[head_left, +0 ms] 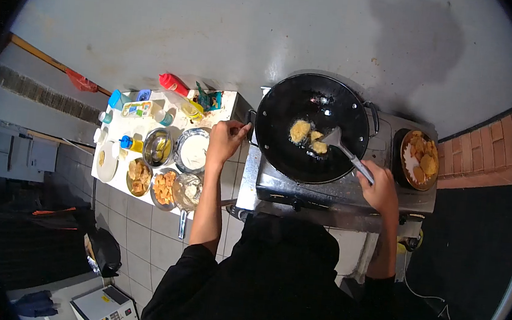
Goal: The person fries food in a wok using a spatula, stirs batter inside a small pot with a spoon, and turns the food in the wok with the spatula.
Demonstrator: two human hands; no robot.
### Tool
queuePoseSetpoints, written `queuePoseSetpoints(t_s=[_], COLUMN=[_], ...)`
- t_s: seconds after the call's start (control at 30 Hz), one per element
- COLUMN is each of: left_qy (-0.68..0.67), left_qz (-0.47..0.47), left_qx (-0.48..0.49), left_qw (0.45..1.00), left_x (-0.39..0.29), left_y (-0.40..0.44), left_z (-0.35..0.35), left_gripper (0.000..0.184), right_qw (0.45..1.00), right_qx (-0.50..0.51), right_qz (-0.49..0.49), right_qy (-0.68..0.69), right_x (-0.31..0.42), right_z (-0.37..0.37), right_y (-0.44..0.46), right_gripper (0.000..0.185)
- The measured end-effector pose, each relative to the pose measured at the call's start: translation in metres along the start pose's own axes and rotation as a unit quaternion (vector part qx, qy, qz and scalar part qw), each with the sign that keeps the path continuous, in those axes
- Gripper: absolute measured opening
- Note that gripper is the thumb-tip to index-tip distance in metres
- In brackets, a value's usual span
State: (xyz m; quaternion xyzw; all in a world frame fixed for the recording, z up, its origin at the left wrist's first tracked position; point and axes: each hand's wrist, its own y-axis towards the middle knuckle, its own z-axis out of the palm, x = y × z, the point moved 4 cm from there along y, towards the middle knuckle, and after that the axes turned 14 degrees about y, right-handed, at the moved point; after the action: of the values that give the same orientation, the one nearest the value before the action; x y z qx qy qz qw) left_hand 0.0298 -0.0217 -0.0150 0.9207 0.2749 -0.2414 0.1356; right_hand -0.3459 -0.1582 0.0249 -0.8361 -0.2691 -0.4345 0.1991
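A large black wok [285,104] sits on the steel stove [272,183]. Fried pieces [300,131] with a golden coating lie in the oil at its middle. My right hand [378,186] is closed around the grey handle of a spatula [348,153], whose blade reaches into the wok beside the smaller pieces [318,145]. At the wok's left side, my left hand [226,138] has its fingers closed on the loop handle [250,126].
Left of me a white table [122,176] carries a bowl of white batter [194,152], a strainer [187,190], a bowl of orange chunks [164,187], a red bottle [173,84] and a yellow oil bottle [194,111]. A plate of fried food [421,159] stands right of the wok.
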Motion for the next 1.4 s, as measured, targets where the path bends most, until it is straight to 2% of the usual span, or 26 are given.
queuePoseSetpoints(t_s=[0.07, 0.1, 0.13, 0.17, 0.2, 0.27, 0.33, 0.4, 0.43, 0.6, 0.67, 0.73, 0.8, 0.87, 0.93, 0.97, 1.1, 1.17, 1.2, 1.27, 1.4], left_qy=[0.015, 0.015, 0.034, 0.054, 0.055, 0.063, 0.061, 0.057, 0.049, 0.059, 0.063, 0.042, 0.028, 0.011, 0.018, 0.013, 0.002, 0.005, 0.000, -0.015, -0.042], left_qz=[0.017, 0.012, -0.017, -0.045, -0.052, -0.071, -0.079, -0.088, -0.085, -0.085, -0.107, -0.097, -0.087, -0.077, -0.082, -0.077, -0.038, -0.015, -0.010, 0.001, 0.005], left_qx=[-0.034, -0.035, -0.004, 0.027, 0.025, -0.012, -0.023, -0.028, -0.036, -0.047, -0.024, -0.038, -0.044, -0.046, -0.025, -0.024, -0.014, -0.006, -0.001, -0.001, 0.003], left_qw=[0.999, 0.999, 0.999, 0.997, 0.997, 0.995, 0.995, 0.994, 0.994, 0.994, 0.992, 0.994, 0.995, 0.996, 0.996, 0.997, 0.999, 1.000, 1.000, 1.000, 0.999], left_x=[0.002, -0.003, -0.009, -0.012, -0.012, -0.010, -0.010, -0.008, -0.005, -0.012, -0.014, -0.012, -0.007, -0.004, -0.012, -0.013, -0.014, -0.010, -0.008, -0.005, -0.002], left_y=[0.000, 0.000, 0.000, -0.002, -0.004, -0.007, -0.008, -0.012, -0.013, -0.015, -0.016, -0.018, -0.016, -0.018, -0.018, -0.019, -0.015, -0.012, -0.011, -0.009, -0.007], left_z=[0.004, 0.001, -0.003, -0.003, -0.001, 0.000, -0.001, 0.004, 0.006, 0.001, 0.000, 0.000, 0.001, 0.004, -0.002, -0.003, -0.010, -0.009, -0.008, -0.008, -0.007], left_gripper=[0.032, 0.032, 0.033, 0.034, 0.034, 0.033, 0.034, 0.036, 0.035, 0.031, 0.031, 0.031, 0.032, 0.034, 0.033, 0.033, 0.033, 0.032, 0.032, 0.032, 0.033], right_qw=[1.000, 1.000, 0.999, 0.992, 0.992, 0.999, 0.997, 0.996, 0.994, 0.993, 0.995, 0.994, 0.991, 0.995, 0.991, 0.996, 0.987, 0.983, 0.981, 0.981, 0.979], right_qx=[0.020, -0.013, -0.045, -0.077, -0.071, -0.012, -0.019, -0.044, -0.050, -0.029, -0.041, -0.066, -0.055, -0.050, -0.072, -0.048, -0.124, -0.158, -0.164, -0.179, -0.178], right_qz=[0.007, -0.010, -0.026, -0.090, -0.093, -0.024, -0.056, -0.078, -0.075, -0.082, -0.041, -0.073, -0.059, -0.033, -0.078, 0.030, 0.015, 0.068, 0.075, 0.074, 0.101], right_qy=[0.014, 0.002, -0.011, -0.047, -0.046, -0.033, -0.055, -0.013, -0.056, -0.075, -0.086, -0.051, -0.107, -0.084, -0.081, -0.067, -0.101, -0.070, -0.074, 0.007, 0.012], right_x=[0.000, 0.003, 0.003, -0.005, -0.002, 0.002, 0.003, 0.002, 0.001, 0.009, 0.015, 0.012, 0.016, 0.008, 0.014, 0.009, -0.001, -0.004, -0.003, 0.001, 0.014], right_z=[-0.001, 0.002, 0.005, 0.014, 0.012, 0.006, 0.000, 0.001, 0.009, -0.002, -0.002, 0.010, 0.014, 0.005, -0.002, -0.005, -0.008, -0.008, -0.006, -0.003, 0.009], right_y=[0.003, 0.006, 0.007, 0.009, 0.008, 0.007, 0.010, 0.015, 0.016, 0.010, 0.013, 0.014, 0.012, 0.007, 0.002, -0.003, -0.011, -0.015, -0.017, -0.018, -0.018], right_gripper=[0.027, 0.027, 0.028, 0.030, 0.030, 0.031, 0.028, 0.029, 0.029, 0.030, 0.031, 0.031, 0.033, 0.034, 0.031, 0.031, 0.033, 0.036, 0.036, 0.035, 0.032])
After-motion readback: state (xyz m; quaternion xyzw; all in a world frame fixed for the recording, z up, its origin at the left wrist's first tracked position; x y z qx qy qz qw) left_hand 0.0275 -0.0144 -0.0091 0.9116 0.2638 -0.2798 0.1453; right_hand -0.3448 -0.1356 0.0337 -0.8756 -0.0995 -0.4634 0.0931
